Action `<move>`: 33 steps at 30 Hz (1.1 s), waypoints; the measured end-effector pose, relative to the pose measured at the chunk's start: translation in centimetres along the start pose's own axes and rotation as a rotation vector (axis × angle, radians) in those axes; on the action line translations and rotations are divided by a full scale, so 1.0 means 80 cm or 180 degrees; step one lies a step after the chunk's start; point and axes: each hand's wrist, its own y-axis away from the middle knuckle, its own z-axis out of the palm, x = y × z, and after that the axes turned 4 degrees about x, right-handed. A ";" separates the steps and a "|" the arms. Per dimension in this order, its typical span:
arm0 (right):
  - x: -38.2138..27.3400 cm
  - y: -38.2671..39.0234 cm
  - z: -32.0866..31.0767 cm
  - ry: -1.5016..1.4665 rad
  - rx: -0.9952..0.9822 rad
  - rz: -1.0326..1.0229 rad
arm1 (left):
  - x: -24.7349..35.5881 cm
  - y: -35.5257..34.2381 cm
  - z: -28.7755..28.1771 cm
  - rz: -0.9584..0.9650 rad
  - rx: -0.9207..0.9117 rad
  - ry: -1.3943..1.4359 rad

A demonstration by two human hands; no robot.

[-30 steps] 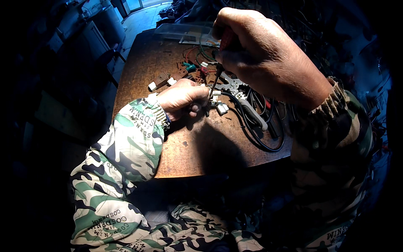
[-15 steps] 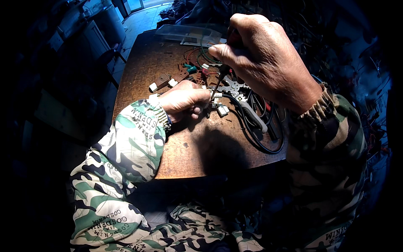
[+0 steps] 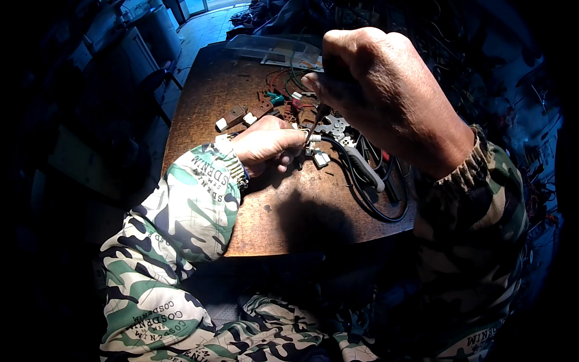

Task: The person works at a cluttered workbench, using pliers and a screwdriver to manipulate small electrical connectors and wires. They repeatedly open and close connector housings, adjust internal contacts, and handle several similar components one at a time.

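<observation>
The step in hand looked like screw work: the right hand was wrapped around a screwdriver, its shaft slanting down to a small white fitting at the end of a black cable. The left hand seemed to pinch that fitting above the wooden table, fingers hiding part of it. The next move called, I judged, for a steady tip. A white block lay close by; a grey-handled tool crowded the right, brown blocks the left.
</observation>
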 end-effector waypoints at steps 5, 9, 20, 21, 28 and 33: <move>0.041 0.017 0.018 -0.0448 0.0559 -0.0966 | -0.013 -0.031 0.011 0.0007 -0.0220 0.0033; 0.038 0.015 0.016 -0.0091 0.0400 -0.1032 | -0.007 -0.016 0.010 0.0010 -0.0068 0.0007; 0.029 0.014 0.010 -0.0100 0.0373 -0.1060 | -0.004 -0.006 0.000 -0.0002 0.0033 -0.0083; 0.016 0.013 -0.002 0.0233 -0.0022 -0.0693 | -0.003 -0.002 -0.002 0.0003 0.0071 -0.0116; 0.044 0.035 0.011 -0.0009 0.0451 -0.1133 | -0.009 -0.028 0.013 -0.0055 -0.0124 -0.0136; 0.025 0.025 0.007 0.0444 0.0405 -0.1155 | -0.005 -0.003 0.002 0.0051 0.0004 -0.0085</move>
